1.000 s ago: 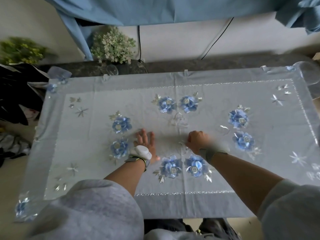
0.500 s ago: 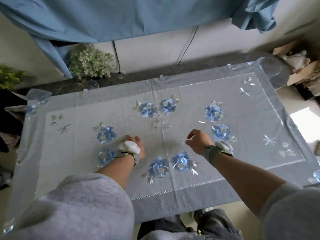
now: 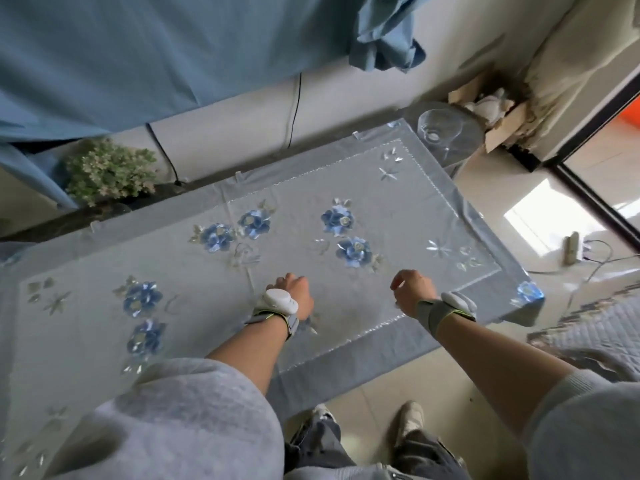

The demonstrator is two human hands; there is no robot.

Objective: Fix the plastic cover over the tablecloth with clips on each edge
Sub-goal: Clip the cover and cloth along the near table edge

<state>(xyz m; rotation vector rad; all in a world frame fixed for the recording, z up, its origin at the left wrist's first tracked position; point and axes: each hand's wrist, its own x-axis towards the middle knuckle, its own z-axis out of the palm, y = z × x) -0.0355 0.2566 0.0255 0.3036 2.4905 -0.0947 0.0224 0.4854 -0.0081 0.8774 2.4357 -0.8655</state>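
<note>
A grey-blue tablecloth [image 3: 349, 362] with blue embroidered flowers covers the table, with a clear plastic cover [image 3: 391, 202] lying over it. Small clear clips [image 3: 238, 174] sit on the far edge. Two loose clear clips [image 3: 243, 253] lie near the middle. My left hand [image 3: 294, 289] rests on the cover with its fingers curled in and nothing visible in it. Further right, my right hand [image 3: 412, 289] hovers just above the cover, fingers pinched, apparently on a small clear clip that barely shows.
A clear glass bowl [image 3: 438, 133] stands on a round stool past the far right corner. A potted plant [image 3: 110, 169] sits behind the far edge. A power strip [image 3: 571, 247] and cables lie on the floor to the right. A blue sheet [image 3: 138, 53] hangs above.
My view has swung to the right. My left hand went from flat to curled. My right hand lifted off the middle of the table and moved right toward the right edge.
</note>
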